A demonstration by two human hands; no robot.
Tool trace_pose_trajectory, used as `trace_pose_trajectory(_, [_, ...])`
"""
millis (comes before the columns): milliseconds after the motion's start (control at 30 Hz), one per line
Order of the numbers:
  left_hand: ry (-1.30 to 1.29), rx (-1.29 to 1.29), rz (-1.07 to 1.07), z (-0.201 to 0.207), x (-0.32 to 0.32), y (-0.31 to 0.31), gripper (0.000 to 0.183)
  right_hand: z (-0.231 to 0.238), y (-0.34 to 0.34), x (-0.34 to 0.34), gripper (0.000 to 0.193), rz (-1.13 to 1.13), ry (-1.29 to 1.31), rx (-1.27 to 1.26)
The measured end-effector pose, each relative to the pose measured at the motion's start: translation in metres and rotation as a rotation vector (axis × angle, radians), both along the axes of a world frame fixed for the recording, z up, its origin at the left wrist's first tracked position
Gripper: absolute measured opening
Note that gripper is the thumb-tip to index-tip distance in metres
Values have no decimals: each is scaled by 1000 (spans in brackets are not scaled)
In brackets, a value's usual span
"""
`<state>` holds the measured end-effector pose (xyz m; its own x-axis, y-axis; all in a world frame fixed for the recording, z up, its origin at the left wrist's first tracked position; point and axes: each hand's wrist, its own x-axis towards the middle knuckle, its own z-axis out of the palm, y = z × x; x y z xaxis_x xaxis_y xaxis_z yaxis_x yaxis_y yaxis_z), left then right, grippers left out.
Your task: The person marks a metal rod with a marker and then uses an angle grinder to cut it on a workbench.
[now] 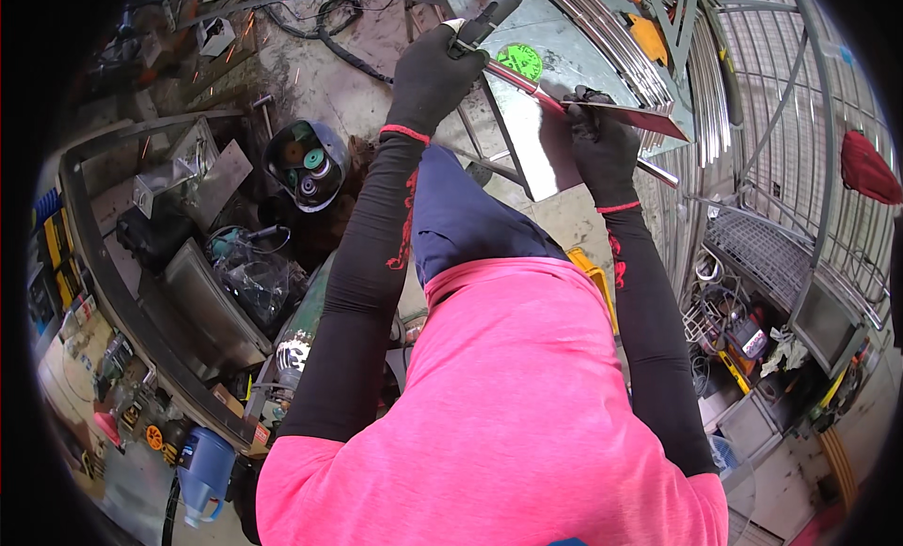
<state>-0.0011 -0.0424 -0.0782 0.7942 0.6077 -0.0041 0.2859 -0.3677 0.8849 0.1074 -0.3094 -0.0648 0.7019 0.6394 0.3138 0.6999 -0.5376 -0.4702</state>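
Both my hands wear black gloves with red cuffs. My left hand [435, 76] is closed around a dark grey barrel-shaped tool [491, 17] at the top of the view; its exact kind does not show. A shiny metal tube [515, 79] slants from beside that hand down to the right and passes under my right hand [604, 151]. My right hand's fingers are curled around the tube, and its end [660, 174] juts out past them. A thin metal piece [649, 121] with a reddish reflection lies across by the right fingers. A bright metal sheet [536, 146] hangs at the table's near edge.
On the metal table [574, 52] lie a green disc [519, 63] and several long shiny tubes [611, 38]. A bucket of abrasive discs [306, 165] stands on the left, near a dark frame [122, 306]. A gas cylinder [299, 334] is by my left arm; metal grating [776, 85] rises at right.
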Motion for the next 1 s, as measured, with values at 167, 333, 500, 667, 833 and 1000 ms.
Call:
trace_pose_trajectory(167, [26,-46,12,5,0,0,40,1,1,0,25,6,3,16])
trace_pose_trajectory(333, [23,19,-13,5,0,2,43,0,2,-1,22,-4,8,28])
trace_pose_trajectory(500, [7,51,-17,3,1,2,43,0,2,-3,21,-53,19,34])
trace_pose_trajectory(667, [27,-13,3,6,1,2,39,1,4,-3,20,-32,5,27])
trace_pose_trajectory(833, [22,45,-4,4,3,2,39,1,4,-3,20,-18,2,42])
trace_pose_trajectory(1000, [8,12,-5,1,2,2,41,-3,5,0,22,11,0,70])
